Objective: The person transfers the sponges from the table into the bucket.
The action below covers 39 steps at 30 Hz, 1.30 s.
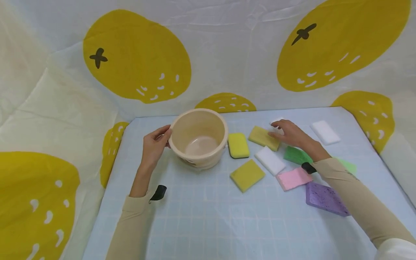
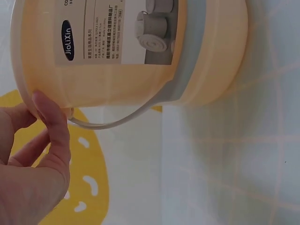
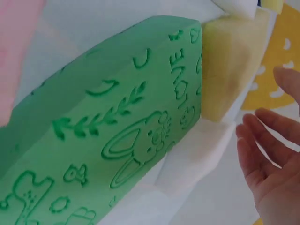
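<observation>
Closest in, beige sleeves [image 1: 128, 222] over a pale blue gridded desk [image 1: 208, 224]. Then a purple sponge [image 1: 325, 198] off to the right, partly behind the right sleeve, with a pink sponge [image 1: 292, 178] just past it and a mustard sponge [image 1: 247, 175] over to the left. Bit further back: white sponge [image 1: 270, 160], green sponge [image 1: 296, 155] with cartoon doodles pressed in, light green piece [image 1: 348, 165] peeking out past the sleeve. Yellow sponge [image 1: 238, 145] with a dark base right next to a cream bucket [image 1: 212, 160], upright on the desk, left hand [image 1: 153, 145] pinching its rim. Behind those, a tan sponge [image 1: 261, 136], right hand [image 1: 290, 135] at its right end, thumb and fingers apart. Another white block [image 1: 325, 132] further right. White scrap [image 1: 277, 120] mostly hidden behind the fingertips, so honestly can't tell if touching. Way back, a whitish backdrop [image 1: 227, 54] with big yellow fruit prints [image 1: 136, 54].
</observation>
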### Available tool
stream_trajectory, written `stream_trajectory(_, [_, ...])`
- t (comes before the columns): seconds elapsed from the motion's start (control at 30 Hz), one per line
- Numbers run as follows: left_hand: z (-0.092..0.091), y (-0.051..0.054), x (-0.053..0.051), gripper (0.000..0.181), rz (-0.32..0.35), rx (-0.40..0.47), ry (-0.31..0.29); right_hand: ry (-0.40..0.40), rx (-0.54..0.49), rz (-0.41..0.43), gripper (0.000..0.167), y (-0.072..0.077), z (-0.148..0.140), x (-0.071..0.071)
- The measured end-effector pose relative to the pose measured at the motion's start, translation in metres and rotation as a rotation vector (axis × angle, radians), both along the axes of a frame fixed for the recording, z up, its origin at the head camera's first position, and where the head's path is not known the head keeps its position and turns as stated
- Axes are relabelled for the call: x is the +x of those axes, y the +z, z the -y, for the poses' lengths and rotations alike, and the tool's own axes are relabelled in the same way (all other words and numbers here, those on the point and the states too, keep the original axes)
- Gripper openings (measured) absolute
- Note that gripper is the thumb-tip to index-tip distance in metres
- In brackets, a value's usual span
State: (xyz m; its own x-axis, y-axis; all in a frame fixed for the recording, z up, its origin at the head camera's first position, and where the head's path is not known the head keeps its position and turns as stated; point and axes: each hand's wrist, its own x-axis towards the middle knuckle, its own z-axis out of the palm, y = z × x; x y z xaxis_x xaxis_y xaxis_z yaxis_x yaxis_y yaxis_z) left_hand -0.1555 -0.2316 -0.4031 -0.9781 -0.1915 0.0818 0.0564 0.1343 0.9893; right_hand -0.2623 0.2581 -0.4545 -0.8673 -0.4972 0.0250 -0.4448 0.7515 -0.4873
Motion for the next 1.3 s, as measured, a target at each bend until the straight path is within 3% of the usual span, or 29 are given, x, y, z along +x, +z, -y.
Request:
stream_trajectory(0.23, [0.001,0.0,0.001,0.041,0.041,0.029,-0.015,0.045,0.011,0.103,0.054,-0.004,0.008,0.0])
stream_trajectory(0.4, [0.0,0.001,0.001,0.043,0.092,0.054,0.0,0.082,0.039,0.092,0.057,-0.005,0.012,0.001])
stream_trajectory(0.7, [0.0,0.004,-0.004,0.044,0.164,0.087,-0.002,0.023,0.021,0.234,0.055,0.002,0.009,-0.002])
stream_trajectory(1.03, [0.003,0.008,-0.009,0.045,0.269,0.084,-0.004,0.066,-0.033,0.268,0.039,0.031,0.005,-0.009])
stream_trajectory(1.3, [0.003,0.011,-0.01,0.044,0.264,0.055,-0.025,0.011,-0.087,0.311,0.039,0.052,0.004,-0.012])
